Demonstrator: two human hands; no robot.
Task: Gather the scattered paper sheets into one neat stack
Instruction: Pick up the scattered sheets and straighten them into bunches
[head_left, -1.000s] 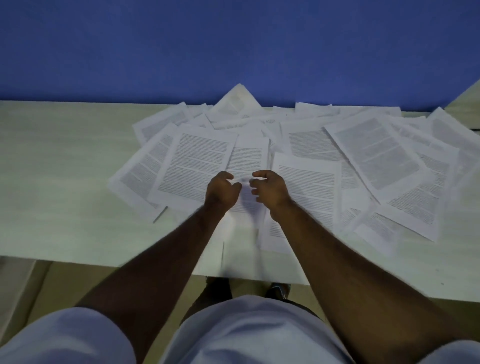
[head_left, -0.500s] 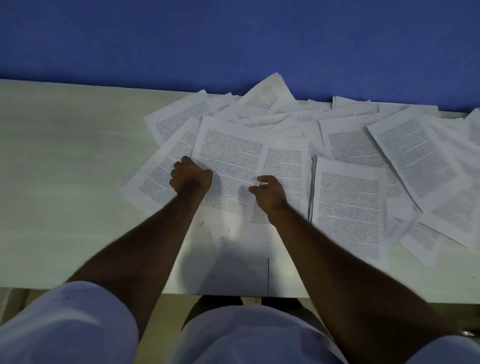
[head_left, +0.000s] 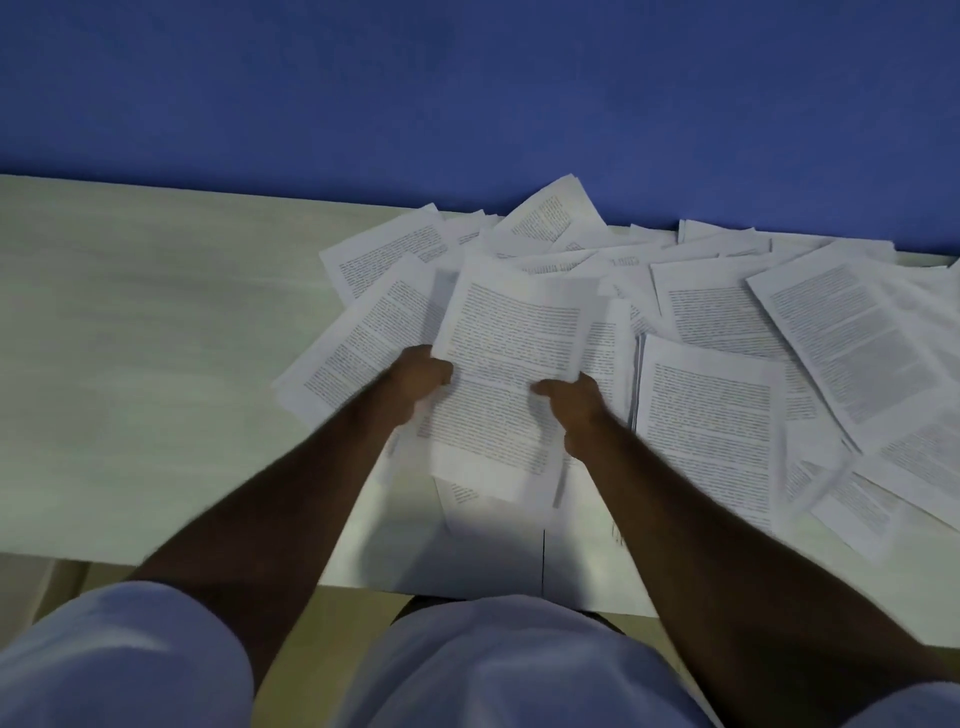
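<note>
Pale wood-grain surface (head_left: 156, 364), blue wall (head_left: 467, 93) behind it, yellowish floor (head_left: 332, 634) below the near edge, white clothing (head_left: 493, 670) at bottom

Pale wooden table (head_left: 156, 364) bears scattered printed sheets (head_left: 717, 322) (overlapping, right half).

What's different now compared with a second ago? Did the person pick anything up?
Yes. A second ago both hands rested close together on the papers. Now the left hand and right hand have spread apart and grip the side edges of a printed sheet, tilting it up off the pile. The other scattered sheets and the table look unchanged.
</note>
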